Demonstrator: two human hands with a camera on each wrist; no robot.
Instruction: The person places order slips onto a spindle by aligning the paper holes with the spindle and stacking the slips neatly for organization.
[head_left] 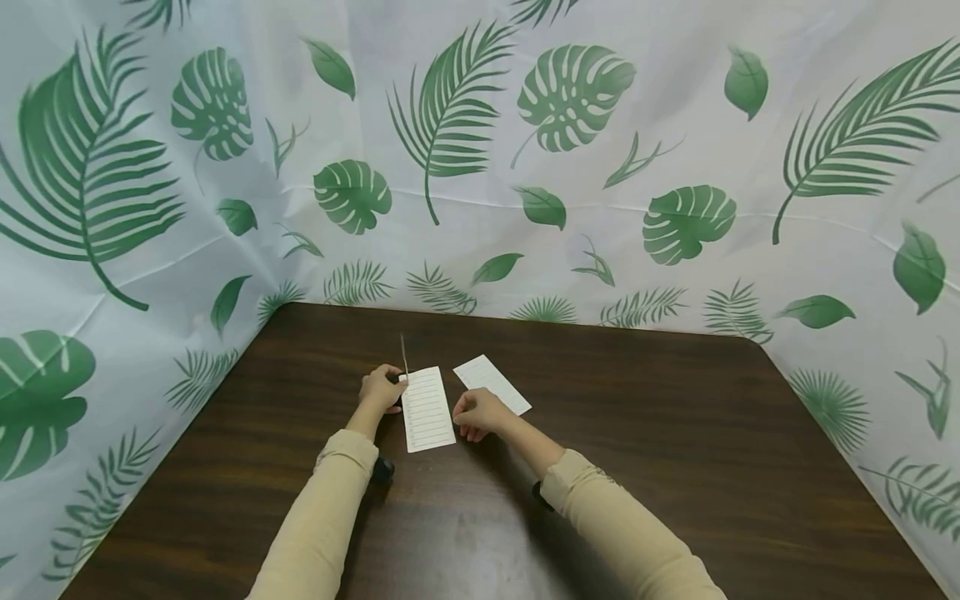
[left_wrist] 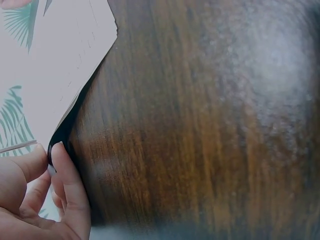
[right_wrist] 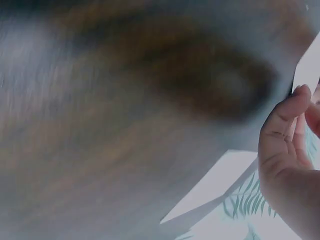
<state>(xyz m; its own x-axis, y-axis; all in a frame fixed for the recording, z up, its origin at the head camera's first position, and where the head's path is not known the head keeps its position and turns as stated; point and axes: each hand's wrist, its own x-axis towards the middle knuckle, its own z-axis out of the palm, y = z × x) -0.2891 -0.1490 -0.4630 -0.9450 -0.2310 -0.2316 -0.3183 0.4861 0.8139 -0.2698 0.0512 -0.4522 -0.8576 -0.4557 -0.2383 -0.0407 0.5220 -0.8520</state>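
Note:
A small notebook (head_left: 429, 410) with lined white pages lies on the table, its cover (head_left: 404, 357) raised and seen nearly edge-on. My left hand (head_left: 382, 388) pinches the notebook's left edge near the top. In the left wrist view, thumb and fingers of the left hand (left_wrist: 47, 192) grip its dark edge, with pages (left_wrist: 75, 55) spreading beyond. Close at the notebook's right edge is my right hand (head_left: 480, 414), fingers curled. In the right wrist view, the right thumb (right_wrist: 287, 112) is by a white page (right_wrist: 309, 65); whether it pinches the page is unclear.
A white paper rectangle (head_left: 491, 383) lies slanted on the dark wood table (head_left: 637, 417), partly behind the right hand. White sheeting (head_left: 480, 183) printed with green leaves hangs around the table's back and sides.

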